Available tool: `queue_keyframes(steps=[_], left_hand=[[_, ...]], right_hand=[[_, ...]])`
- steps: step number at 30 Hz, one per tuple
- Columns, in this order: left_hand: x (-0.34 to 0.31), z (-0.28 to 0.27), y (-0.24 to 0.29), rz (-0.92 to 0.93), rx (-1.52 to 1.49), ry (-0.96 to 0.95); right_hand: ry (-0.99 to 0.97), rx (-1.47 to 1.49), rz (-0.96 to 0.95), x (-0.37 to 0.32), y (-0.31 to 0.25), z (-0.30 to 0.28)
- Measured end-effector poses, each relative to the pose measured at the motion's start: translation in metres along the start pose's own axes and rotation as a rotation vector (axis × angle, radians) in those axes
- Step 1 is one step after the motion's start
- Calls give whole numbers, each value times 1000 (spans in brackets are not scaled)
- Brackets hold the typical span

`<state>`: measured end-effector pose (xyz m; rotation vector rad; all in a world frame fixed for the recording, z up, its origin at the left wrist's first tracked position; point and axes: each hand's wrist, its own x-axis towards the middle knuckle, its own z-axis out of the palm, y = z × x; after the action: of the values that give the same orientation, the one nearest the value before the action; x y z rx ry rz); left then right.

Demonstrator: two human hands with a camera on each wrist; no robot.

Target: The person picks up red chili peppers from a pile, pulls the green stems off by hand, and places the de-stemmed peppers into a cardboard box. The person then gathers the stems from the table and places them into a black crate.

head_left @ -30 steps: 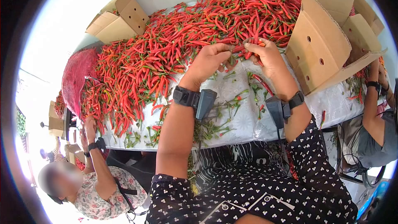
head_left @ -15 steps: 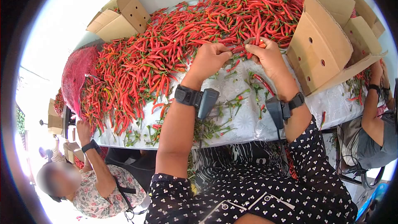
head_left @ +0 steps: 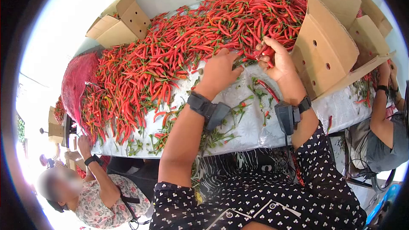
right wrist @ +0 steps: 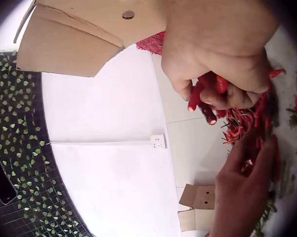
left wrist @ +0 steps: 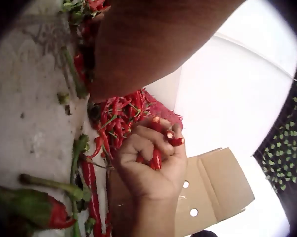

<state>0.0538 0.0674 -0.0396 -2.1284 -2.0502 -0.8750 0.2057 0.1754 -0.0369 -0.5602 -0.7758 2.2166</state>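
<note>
Several red chilies without stems point(left wrist: 156, 159) are gripped in my right hand point(head_left: 279, 64), their cut ends poking out between curled fingers, as the left wrist view and right wrist view show. My left hand point(head_left: 218, 73) is over the near edge of the chili pile point(head_left: 251, 15), thumb and fingers apart, a short way left of my right hand. In the right wrist view the left hand point(right wrist: 247, 185) has red chilies beside its fingers; none is plainly held. A single red chili point(head_left: 268, 88) with a green stem lies on the table below my right hand.
An open cardboard box point(head_left: 326, 42) stands right of the pile, another box point(head_left: 121, 20) at the back left. Red mesh sacks point(head_left: 76, 85) flank the pile. Green stems point(head_left: 217, 138) litter the silvery tablecloth point(head_left: 251, 127). Other people sit at left and right.
My left hand has come away from my right hand, its thumb and fingers parting. The right hand has turned slightly, still gripping chilies. The person at left has lowered an arm.
</note>
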Motion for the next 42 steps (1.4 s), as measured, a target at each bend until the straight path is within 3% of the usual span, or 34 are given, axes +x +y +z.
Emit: queue_keyframes(steps=[9,17,21,24,27,30,33,36,38,42], left_hand=[[2,7,-6,-78,100,-76],[4,-15,-2,-299,-274,121],[3,-12,-9,-316,-202,88],[2,-8,-10,-192,-88,207],[1,-3,-9,-83,-215,113],[0,0,-10,-42,-77,12],[2,1,-13,-116,100,-104],[2,-2,-12,-166,45,-50],[4,-8,-8,-287,-179,84],[5,-10,-7,-301,-429,123]], right_hand=[[42,-21,21,2,2,-1],[26,-115,28,3,7,-3],[12,-118,25,4,9,-4],[-8,-119,28,6,9,-6],[25,-142,11,4,9,-3],[38,-163,7,3,9,-2],[31,-177,9,2,8,-1],[0,-194,13,3,9,-4],[-33,-206,18,5,10,-5],[20,-215,-25,3,13,1]])
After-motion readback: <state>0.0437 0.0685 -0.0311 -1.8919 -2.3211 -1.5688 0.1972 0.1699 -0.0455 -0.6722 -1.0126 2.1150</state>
